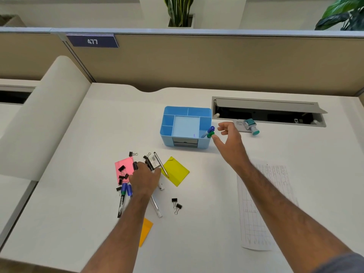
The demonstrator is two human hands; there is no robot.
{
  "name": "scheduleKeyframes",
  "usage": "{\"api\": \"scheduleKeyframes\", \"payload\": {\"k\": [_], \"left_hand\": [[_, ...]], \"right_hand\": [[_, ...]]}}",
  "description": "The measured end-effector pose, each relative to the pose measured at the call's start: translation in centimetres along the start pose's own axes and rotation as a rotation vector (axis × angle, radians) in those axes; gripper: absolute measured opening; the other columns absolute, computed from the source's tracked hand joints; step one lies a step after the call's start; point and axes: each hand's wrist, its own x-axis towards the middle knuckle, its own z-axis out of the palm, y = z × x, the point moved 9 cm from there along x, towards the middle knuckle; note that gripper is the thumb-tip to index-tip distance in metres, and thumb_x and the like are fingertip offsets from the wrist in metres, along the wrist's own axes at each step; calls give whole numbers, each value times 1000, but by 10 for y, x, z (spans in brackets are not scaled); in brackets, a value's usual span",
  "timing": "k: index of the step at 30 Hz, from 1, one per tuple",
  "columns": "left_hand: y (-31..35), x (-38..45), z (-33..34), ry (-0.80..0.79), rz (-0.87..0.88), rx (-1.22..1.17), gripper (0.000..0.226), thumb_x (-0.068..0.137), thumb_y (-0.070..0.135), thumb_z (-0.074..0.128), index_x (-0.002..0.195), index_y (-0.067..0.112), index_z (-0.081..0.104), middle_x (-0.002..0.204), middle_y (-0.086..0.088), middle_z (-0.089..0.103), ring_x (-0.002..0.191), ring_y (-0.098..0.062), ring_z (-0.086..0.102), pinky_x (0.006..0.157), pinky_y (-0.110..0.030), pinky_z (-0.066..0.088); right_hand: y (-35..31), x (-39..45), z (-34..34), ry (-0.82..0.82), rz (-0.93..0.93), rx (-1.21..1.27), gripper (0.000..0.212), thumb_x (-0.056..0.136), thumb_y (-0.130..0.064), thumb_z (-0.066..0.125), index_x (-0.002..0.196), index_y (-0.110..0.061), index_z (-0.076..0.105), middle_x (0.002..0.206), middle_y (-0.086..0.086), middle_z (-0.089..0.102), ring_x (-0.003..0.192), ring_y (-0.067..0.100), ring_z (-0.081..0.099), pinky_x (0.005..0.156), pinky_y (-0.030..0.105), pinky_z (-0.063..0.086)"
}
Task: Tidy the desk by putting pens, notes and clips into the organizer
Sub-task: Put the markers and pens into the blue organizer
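Observation:
A blue desk organizer (167, 123) stands mid-desk; two markers (209, 132), one blue-capped and one green-capped, lean in its right compartment. My right hand (230, 138) hovers just right of them with fingers spread, holding nothing. My left hand (146, 179) reaches into a pile of stationery and grips a black pen (135, 166). Around it lie a pink note (124, 164), a yellow note (176, 171), black binder clips (122, 170), blue and green markers (123, 196), a clear pen (156, 206) and an orange note (145, 231).
Two loose binder clips (176, 203) lie right of the pile. A printed sheet (260, 209) lies under my right forearm. A teal stamp (252, 126) sits by the open cable tray (267, 113). A beige partition runs along the back.

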Motion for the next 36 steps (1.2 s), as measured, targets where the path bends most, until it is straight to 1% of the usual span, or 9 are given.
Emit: {"api": "scheduleKeyframes", "payload": {"k": [6, 11, 16, 21, 26, 29, 31, 33, 36], "left_hand": [[-3, -9, 6, -18, 29, 61, 58, 80, 48, 74, 111, 9, 43, 104, -13, 69, 99, -36, 65, 90, -45, 42], [1, -8, -1, -15, 6, 53, 72, 81, 44, 74, 127, -1, 41, 106, -17, 70, 98, -38, 67, 94, -45, 47], [9, -10, -29, 68, -5, -84, 71, 83, 44, 76, 122, 1, 35, 102, -19, 69, 95, -42, 65, 94, -52, 48], [37, -28, -63, 177, 91, -236, 52, 81, 33, 76, 106, 12, 34, 92, -11, 65, 86, -35, 63, 86, -54, 52], [101, -66, -79, 194, 412, -431, 40, 75, 20, 73, 94, 18, 39, 83, 4, 53, 78, -20, 52, 78, -45, 47], [131, -86, -74, 180, 570, -412, 33, 78, 32, 65, 93, 27, 35, 83, 9, 49, 79, -14, 47, 82, -36, 40], [140, -90, -70, 170, 615, -417, 34, 83, 33, 68, 94, 28, 36, 83, 13, 48, 79, -12, 48, 84, -37, 42], [142, -90, -69, 184, 623, -433, 36, 86, 31, 71, 96, 28, 37, 85, 17, 49, 81, -10, 51, 88, -39, 42], [134, -84, -66, 164, 605, -472, 35, 90, 43, 72, 99, 31, 40, 93, 17, 54, 91, -7, 55, 92, -36, 41]], "right_hand": [[6, -6, 1, -14, 2, 6, 35, 98, -22, 71, 126, -24, 50, 124, -8, 57, 108, 9, 53, 78, 9, 39], [5, -13, -4, 51, -25, 4, 31, 97, -21, 72, 121, -22, 53, 110, -6, 55, 102, 15, 54, 83, 28, 51], [-7, -27, -6, 93, -126, 46, 22, 98, -21, 69, 106, -26, 50, 94, -7, 52, 87, 12, 52, 75, 23, 49], [-26, -44, 17, -45, -205, 172, 13, 98, -21, 67, 99, -23, 55, 78, -8, 51, 71, 6, 47, 63, 20, 43], [-37, -54, 59, -313, -80, 296, 20, 99, -35, 69, 115, -24, 65, 65, -15, 51, 60, 1, 47, 58, 16, 41], [-51, -58, 70, -395, -63, 320, 34, 99, -42, 68, 127, -24, 61, 68, -14, 61, 64, 0, 59, 59, 16, 49], [-57, -56, 69, -410, -58, 314, 29, 101, -40, 66, 123, -22, 61, 82, 0, 73, 77, 17, 71, 70, 35, 61], [-60, -52, 63, -406, -58, 306, 22, 102, -36, 65, 117, -20, 63, 93, 17, 73, 88, 35, 71, 82, 54, 60], [-59, -41, 47, -358, -68, 302, 14, 100, -32, 68, 110, -22, 65, 98, 12, 73, 93, 29, 71, 88, 51, 60]]}}
